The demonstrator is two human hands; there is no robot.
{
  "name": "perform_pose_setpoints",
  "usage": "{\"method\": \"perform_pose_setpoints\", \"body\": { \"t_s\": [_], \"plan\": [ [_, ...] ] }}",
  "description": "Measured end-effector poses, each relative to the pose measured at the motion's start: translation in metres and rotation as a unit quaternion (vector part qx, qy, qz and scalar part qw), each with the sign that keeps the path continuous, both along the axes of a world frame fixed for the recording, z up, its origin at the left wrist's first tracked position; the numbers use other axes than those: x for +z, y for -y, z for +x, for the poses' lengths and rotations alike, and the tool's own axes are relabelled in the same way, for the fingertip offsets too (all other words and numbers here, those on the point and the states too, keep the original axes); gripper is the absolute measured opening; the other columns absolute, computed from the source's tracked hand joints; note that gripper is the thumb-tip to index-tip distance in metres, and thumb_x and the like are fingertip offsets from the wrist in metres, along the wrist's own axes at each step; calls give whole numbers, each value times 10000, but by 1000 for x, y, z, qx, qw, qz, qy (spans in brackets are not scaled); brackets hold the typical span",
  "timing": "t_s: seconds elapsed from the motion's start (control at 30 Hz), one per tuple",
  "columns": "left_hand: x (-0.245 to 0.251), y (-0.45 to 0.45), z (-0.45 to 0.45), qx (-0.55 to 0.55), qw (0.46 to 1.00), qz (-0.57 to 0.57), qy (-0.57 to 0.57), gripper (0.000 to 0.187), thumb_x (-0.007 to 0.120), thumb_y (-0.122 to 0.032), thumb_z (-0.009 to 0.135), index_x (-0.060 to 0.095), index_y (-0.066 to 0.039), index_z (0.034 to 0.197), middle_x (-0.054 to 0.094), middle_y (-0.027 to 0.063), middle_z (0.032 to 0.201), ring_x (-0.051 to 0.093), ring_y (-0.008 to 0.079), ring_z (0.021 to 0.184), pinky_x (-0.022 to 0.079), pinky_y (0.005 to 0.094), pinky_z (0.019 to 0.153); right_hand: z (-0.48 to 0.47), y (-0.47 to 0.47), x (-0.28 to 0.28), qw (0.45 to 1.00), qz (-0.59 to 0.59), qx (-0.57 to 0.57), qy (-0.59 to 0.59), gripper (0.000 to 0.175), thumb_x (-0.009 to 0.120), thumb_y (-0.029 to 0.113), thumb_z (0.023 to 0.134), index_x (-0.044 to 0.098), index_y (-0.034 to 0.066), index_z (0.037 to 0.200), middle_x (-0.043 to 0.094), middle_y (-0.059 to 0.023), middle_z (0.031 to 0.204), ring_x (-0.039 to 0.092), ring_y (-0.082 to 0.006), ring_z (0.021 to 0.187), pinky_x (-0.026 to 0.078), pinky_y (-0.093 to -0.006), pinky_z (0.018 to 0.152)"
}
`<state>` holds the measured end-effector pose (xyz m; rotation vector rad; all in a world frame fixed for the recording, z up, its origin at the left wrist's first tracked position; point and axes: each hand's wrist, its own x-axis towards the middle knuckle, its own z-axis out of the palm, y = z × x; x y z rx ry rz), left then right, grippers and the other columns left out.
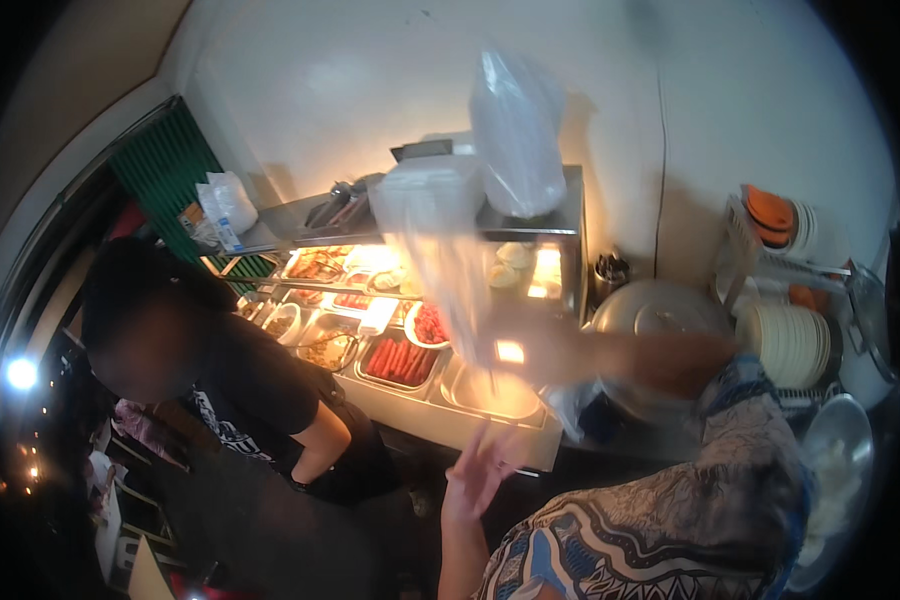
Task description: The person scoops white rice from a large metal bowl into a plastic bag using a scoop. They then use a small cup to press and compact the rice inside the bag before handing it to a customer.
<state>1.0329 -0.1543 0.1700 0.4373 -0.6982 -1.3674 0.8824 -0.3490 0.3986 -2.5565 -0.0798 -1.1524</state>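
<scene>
My right hand (pixel 529 341) is blurred, reaching across the front of a lit food warmer. It seems to grip the gathered end of a clear plastic bag (pixel 450 277), whose streaked film runs up to a white box-shaped container (pixel 427 184), also blurred. Lower down, my left hand (pixel 484 472) is raised with its fingers apart, holding nothing. Just beyond it is a steel pan (pixel 495 390) at the warmer's near corner. Red sausages (pixel 399 361) fill the pan to its left, and a white bowl (pixel 426 326) of red food sits behind.
A person (pixel 270 405) in black stands close at left. A tall plastic bag (pixel 521 135) of white items rests on the warmer's top (pixel 574 199). At right are a large lidded pot (pixel 645 315), racked plates (pixel 784 345) and a metal bowl (pixel 832 480). Utensils stand in a holder (pixel 611 274).
</scene>
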Motion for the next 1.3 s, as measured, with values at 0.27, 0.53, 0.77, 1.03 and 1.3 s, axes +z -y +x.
{"method": "perform_pose_setpoints", "body": {
  "t_s": [0.27, 0.53, 0.77, 1.03, 1.3],
  "plan": [
    [56, 126, -93, 26, 988, 89, 121, 395, 594, -212, 1025, 583, 50, 1320, 665, 182, 1216, 682, 266, 1094, 573, 385, 907, -139, -65, -147, 983, 25, -164, 81, 278, 703, 55, 830, 698, 51, 1108, 654, -144, 1104, 626, -359, 1022, 513, -463, 884],
    [-10, 287, -260, 210, 637, -388, 632, 304, 578, -58, 920, 640, 32, 1203, 694, 198, 1119, 621, 420, 1102, 485, 514, 979, -301, -51, -180, 820, 305, -483, 19, 304, 724, 48, 825, 684, 37, 1126, 688, -164, 1050, 676, -365, 936, 543, -450, 802],
    [-28, 388, -335, 37, 572, -302, 762, 242, 587, -97, 813, 636, -37, 1042, 683, 214, 1093, 610, 436, 984, 471, 540, 877, -413, -47, -214, 741, 346, -575, 31, 226, 712, 94, 853, 696, 16, 1065, 705, -178, 988, 689, -378, 884, 552, -437, 776],
    [18, 407, -275, 89, 700, -148, 693, 285, 499, -47, 891, 627, 44, 1129, 692, 222, 1046, 680, 366, 962, 542, 456, 863, -478, 8, -256, 693, 405, -595, 50, 204, 708, 95, 855, 715, 27, 1047, 701, -172, 919, 678, -399, 851, 551, -451, 756],
    [181, 256, -108, 408, 680, -24, 609, 270, 526, -89, 930, 631, 40, 1143, 706, 158, 1036, 678, 296, 941, 543, 412, 812, -412, 134, -261, 789, 324, -460, -247, 156, 652, 145, 876, 728, 50, 974, 719, -147, 893, 716, -344, 846, 573, -443, 738]
  ]
}}
